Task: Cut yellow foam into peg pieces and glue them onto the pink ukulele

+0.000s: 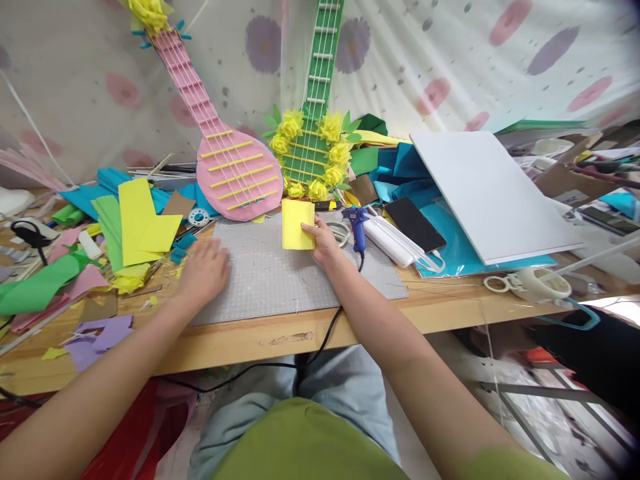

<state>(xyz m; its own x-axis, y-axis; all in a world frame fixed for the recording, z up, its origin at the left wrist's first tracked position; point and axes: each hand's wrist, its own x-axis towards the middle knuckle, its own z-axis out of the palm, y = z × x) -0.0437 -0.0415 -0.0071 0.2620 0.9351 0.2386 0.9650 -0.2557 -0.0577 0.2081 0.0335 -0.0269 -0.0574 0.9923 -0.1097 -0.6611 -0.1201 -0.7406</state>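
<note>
My right hand (326, 241) pinches a folded rectangle of yellow crepe paper (295, 225) by its right side, thumb on top, above the grey cutting mat (260, 293). My left hand (206, 268), slightly blurred, is over the mat's left edge with its fingers stretched forward and nothing visible in it. Behind the mat a pink paper lute-like instrument (243, 175) leans back with yellow bars and white strings. Beside it stands a green one (306, 152) ringed with yellow paper flowers. A blue glue gun (357, 227) lies just right of my right hand.
Yellow paper sheets (135, 230), green strips and purple scraps (103, 339) clutter the left side. To the right are a black phone (416, 223), a white power strip (393, 241), a white board (490, 190) and scissors (530, 283). A black cord (330, 327) hangs over the table edge.
</note>
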